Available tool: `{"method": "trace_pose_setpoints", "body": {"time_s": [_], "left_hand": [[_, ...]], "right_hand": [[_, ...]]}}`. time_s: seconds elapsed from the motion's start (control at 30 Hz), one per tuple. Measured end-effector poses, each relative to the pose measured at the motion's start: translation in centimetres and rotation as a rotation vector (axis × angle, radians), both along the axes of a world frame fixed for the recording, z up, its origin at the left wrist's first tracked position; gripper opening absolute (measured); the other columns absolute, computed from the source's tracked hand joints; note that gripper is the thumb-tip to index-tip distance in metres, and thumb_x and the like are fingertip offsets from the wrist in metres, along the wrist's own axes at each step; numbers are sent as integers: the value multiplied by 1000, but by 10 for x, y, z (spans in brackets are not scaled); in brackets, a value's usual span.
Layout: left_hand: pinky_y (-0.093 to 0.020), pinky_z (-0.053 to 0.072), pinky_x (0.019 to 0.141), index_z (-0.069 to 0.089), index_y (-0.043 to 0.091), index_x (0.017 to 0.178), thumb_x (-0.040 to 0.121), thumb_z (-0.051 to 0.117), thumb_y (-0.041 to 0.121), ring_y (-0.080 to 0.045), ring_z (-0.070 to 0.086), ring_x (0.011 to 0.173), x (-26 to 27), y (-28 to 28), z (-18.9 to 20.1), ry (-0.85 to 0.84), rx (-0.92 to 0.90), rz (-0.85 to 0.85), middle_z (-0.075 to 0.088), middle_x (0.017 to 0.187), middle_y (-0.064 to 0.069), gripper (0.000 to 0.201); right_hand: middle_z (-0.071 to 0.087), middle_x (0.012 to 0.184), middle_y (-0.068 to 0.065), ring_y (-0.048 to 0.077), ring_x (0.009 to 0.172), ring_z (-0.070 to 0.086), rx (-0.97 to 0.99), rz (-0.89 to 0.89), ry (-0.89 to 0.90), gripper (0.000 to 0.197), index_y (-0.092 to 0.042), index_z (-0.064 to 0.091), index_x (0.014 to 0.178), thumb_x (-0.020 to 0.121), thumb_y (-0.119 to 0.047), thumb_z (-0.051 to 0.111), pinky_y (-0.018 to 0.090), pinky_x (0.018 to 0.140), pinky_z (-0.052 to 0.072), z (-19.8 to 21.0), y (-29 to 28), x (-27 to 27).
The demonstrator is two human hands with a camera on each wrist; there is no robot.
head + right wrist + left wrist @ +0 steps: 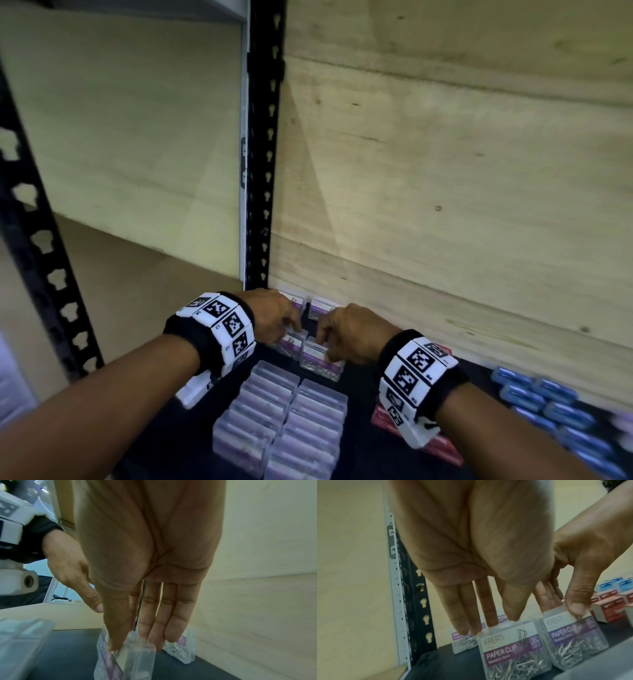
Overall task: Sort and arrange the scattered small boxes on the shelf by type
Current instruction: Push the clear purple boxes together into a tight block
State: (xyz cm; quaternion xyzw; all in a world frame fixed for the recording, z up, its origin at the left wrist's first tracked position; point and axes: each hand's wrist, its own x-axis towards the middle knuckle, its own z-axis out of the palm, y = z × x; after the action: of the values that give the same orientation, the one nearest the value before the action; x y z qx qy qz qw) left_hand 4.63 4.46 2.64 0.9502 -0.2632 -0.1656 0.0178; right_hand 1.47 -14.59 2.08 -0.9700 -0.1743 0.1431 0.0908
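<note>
Two clear paper clip boxes with purple labels stand side by side on the dark shelf (pixel 358 390) near its back left corner. My left hand (pixel 287 325) (pixel 494 623) pinches the top of the left box (pixel 291 344) (pixel 513 650), thumb in front and fingers behind. My right hand (pixel 325 337) (pixel 135 642) pinches the top of the right box (pixel 322 359) (pixel 571 635) (pixel 126 661) the same way. Two more such boxes (pixel 320 306) (pixel 462 642) (pixel 181 650) stand behind them against the wooden back panel.
Two rows of clear boxes (pixel 281 418) run toward me along the shelf. Red boxes (pixel 411 435) (pixel 611 608) lie under my right wrist, and several blue boxes (pixel 548 407) lie further right. A black slotted post (pixel 263 171) stands at the back left corner, beside the wooden back panel (pixel 445 205).
</note>
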Motion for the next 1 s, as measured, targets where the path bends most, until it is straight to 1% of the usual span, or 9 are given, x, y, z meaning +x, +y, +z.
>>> {"method": "trace_pose_setpoints", "body": {"time_s": [0.1,0.2,0.33,0.5,0.63,0.7,0.77,0.87,1.0], "left_hand": [[-26,46,96,58,35,130,96,52,21,-16,56,117,-9,-2,2,10,29,-33,57,135,6,38],[-19,42,88,58,33,131,98,50,19,-16,56,117,-19,-3,5,1,42,-56,57,134,6,38],[-21,43,91,59,36,130,96,50,21,-16,55,118,-31,-2,5,-7,44,-68,56,135,7,38],[-19,41,87,60,38,127,96,52,23,-13,56,115,-42,0,6,15,33,-74,58,131,8,36],[-18,42,86,60,36,127,96,52,23,-13,58,112,-48,-1,8,31,39,-77,59,129,7,34],[-20,43,88,60,35,127,97,51,24,-14,57,112,-50,-3,9,31,46,-79,59,127,7,33],[-21,44,88,61,34,126,97,51,24,-12,58,108,-48,-4,9,45,41,-73,61,124,7,32],[-17,44,81,64,32,121,96,53,27,-6,58,93,-37,-2,7,71,-19,-27,66,112,11,27],[-19,45,83,62,32,120,95,55,37,-6,57,92,-15,0,3,-21,-85,44,61,102,14,26]], "right_hand": [[70,111,-2,16,99,65,5,10,15,28,-22,69,112,85,-20,76,31,90,54,3,-1,-13],[71,108,-3,15,97,65,19,8,26,26,-22,70,109,84,-18,77,30,88,53,4,0,-22],[71,105,-2,15,95,65,17,13,31,27,-20,70,109,84,-16,77,29,87,53,6,0,-32],[71,105,-4,9,87,59,4,36,35,25,-20,70,111,87,-16,74,23,79,47,9,0,-45],[72,104,-4,10,90,63,-18,66,40,22,-20,71,110,89,-14,71,23,80,48,10,-1,-50],[72,101,-7,8,88,62,-14,68,52,22,-21,71,110,90,-11,68,22,78,47,10,-3,-49],[67,91,-11,7,85,60,-8,69,69,23,-22,71,110,91,-10,65,21,76,46,10,-5,-46],[61,86,-15,7,86,59,1,69,82,20,-23,71,111,93,-19,65,22,77,44,13,-8,-39],[67,102,-7,13,95,63,-8,0,-6,19,-24,68,110,91,-30,67,28,86,50,17,-18,-14]]}}
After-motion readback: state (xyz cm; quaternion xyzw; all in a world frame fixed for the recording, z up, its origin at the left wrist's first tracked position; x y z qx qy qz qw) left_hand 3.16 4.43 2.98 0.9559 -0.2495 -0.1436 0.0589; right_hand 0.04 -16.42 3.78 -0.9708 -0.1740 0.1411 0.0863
